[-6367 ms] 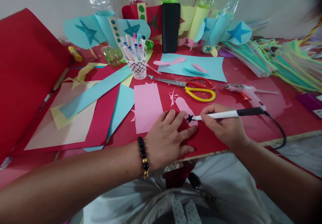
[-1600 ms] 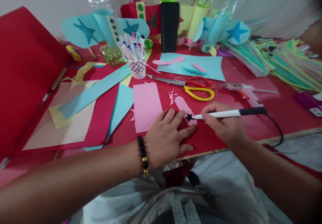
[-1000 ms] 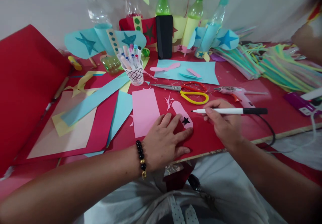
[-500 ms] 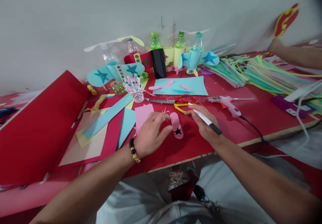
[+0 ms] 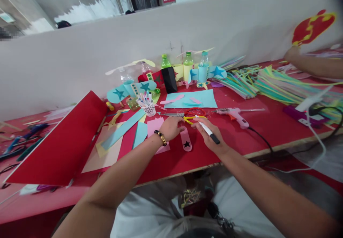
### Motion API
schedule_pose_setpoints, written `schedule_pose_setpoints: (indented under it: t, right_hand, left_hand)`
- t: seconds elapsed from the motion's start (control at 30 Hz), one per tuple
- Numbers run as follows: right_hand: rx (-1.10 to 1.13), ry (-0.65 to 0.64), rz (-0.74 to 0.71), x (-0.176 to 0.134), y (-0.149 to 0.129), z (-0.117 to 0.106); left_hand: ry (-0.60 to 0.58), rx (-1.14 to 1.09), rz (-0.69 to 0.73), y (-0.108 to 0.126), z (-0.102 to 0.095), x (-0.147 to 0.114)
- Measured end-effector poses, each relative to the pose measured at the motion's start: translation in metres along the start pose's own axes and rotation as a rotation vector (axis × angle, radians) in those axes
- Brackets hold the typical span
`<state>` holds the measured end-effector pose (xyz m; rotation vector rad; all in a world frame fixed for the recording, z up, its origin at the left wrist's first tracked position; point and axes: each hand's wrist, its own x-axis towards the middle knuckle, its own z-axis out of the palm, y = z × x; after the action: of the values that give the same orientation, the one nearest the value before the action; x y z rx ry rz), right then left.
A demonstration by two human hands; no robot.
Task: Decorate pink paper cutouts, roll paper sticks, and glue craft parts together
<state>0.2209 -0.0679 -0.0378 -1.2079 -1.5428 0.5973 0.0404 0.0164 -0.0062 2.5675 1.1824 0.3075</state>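
Observation:
My left hand (image 5: 173, 128), wearing a beaded bracelet, has its fingers curled with the tips close together at the upper end of a pink paper strip (image 5: 185, 138). The strip has rounded ends and a black star near its lower end, and lies flat on the red table. In my right hand (image 5: 210, 132) is a white marker (image 5: 205, 127) with a black end, gripped like a pen just right of the strip. Scissors with red handles (image 5: 194, 111) and a yellow-handled tool (image 5: 190, 119) lie just beyond my hands. Left of the strip is pink paper (image 5: 155, 125), partly under my left hand.
A marker cup (image 5: 149, 110), a phone (image 5: 169, 80) and bottle models with paper wings (image 5: 203, 68) stand behind. A pink glue gun (image 5: 235, 115) lies right, its cord over the table edge. A red board (image 5: 61, 145) leans left. Another person's hand (image 5: 293, 54) holds a red-yellow shape.
The view has tilted up, showing more of the wall and the room behind it. My left hand has moved toward the strip's upper end, its fingers drawn closer together. The marker stays in my right hand.

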Motion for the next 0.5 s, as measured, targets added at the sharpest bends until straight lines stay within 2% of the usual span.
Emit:
schedule_pose_setpoints:
  t: [0.27, 0.5]
  right_hand:
    - [-0.021, -0.024, -0.016, 0.0003, -0.001, -0.0026]
    - [0.011, -0.012, -0.036, 0.0005, -0.0002, -0.0017]
  left_hand:
    - [-0.097, -0.041, -0.03, 0.0003, -0.0026, 0.0028]
    - [-0.095, -0.066, -0.007, 0.0059, -0.0074, 0.0]
